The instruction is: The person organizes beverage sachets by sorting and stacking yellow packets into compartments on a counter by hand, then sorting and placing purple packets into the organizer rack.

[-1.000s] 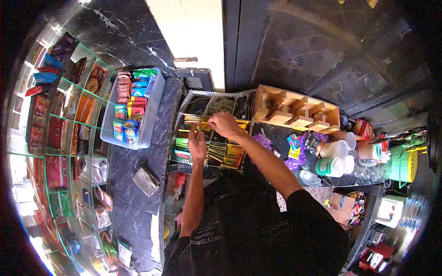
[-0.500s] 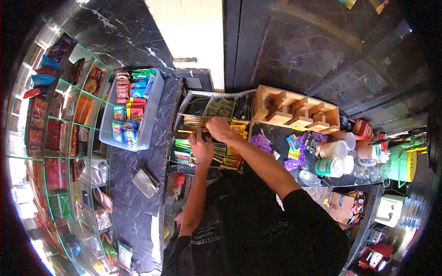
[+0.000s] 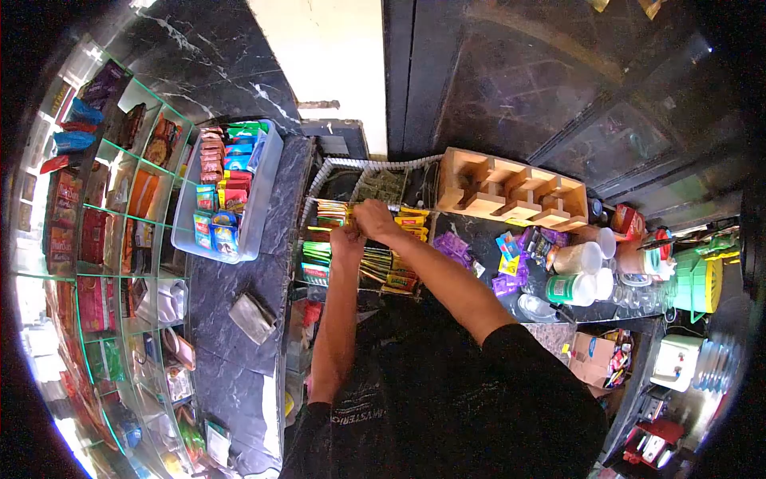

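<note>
A wire rack [image 3: 297, 239] holds rows of upright sachets, among them green ones [image 3: 317, 252], orange-white ones [image 3: 331, 209] and yellow ones [image 3: 412, 223]. Over the middle of these rows, my left hand [image 3: 346, 239] has its fingers curled together. Just above it and touching or nearly touching it is my right hand [image 3: 373, 219], also closed. Whatever the fingers grip is hidden behind the hands.
To the left stands a clear plastic bin [image 3: 254, 223] of sachets, beside glass shelves [image 3: 136, 211]. A folded packet [image 3: 253, 317] lies on the dark counter [image 3: 231, 363]. Rightward are a wooden divided holder [image 3: 515, 190], purple sachets [image 3: 453, 248] and jars [image 3: 578, 259].
My left hand has risen slightly and closed up toward my right hand, its fingers now curled rather than spread. The right hand has shifted slightly left and down.
</note>
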